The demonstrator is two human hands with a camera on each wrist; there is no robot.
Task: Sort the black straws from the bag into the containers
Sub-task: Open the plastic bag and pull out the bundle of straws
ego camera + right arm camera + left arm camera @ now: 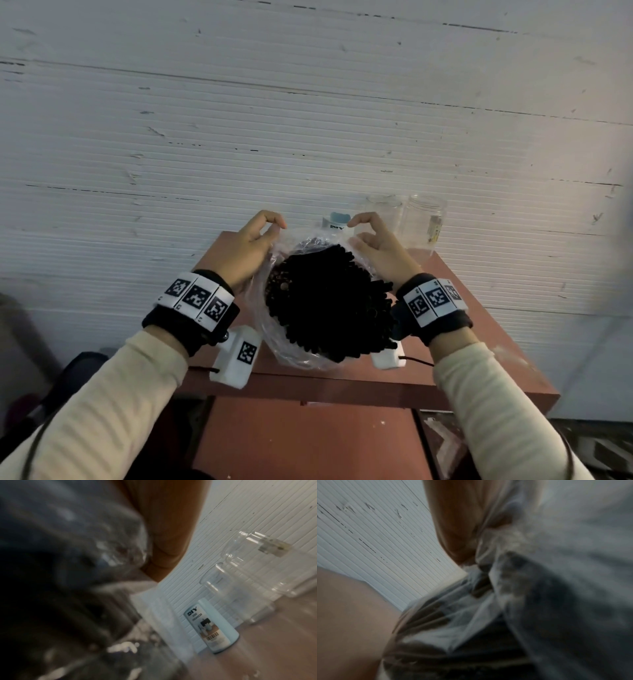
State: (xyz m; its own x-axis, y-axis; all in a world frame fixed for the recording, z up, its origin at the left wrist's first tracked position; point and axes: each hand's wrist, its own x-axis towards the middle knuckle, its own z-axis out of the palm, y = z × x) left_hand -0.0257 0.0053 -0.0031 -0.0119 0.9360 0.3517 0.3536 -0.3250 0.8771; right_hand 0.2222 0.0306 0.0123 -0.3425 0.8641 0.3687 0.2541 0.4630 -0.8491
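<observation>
A clear plastic bag (pixel 270 329) stands on the red-brown table (pixel 486 349), stuffed with a thick bundle of black straws (pixel 329 301) whose ends point up at me. My left hand (pixel 260 236) pinches the bag's rim on the left, and my right hand (pixel 366 233) pinches the rim on the right, holding the mouth apart. In the left wrist view the bag film (pixel 488 601) is bunched under my fingers (pixel 457 534). Two clear jars (pixel 424 219) stand empty at the table's far right corner, also seen as the jars (pixel 240 591) in the right wrist view.
A small white "DIY desk organizer" cylinder (pixel 212 627) stands against the white ribbed wall (pixel 308 102), just behind the bag and left of the jars. The table's front edge (pixel 342 387) is close to me; dark clutter lies on the floor at left.
</observation>
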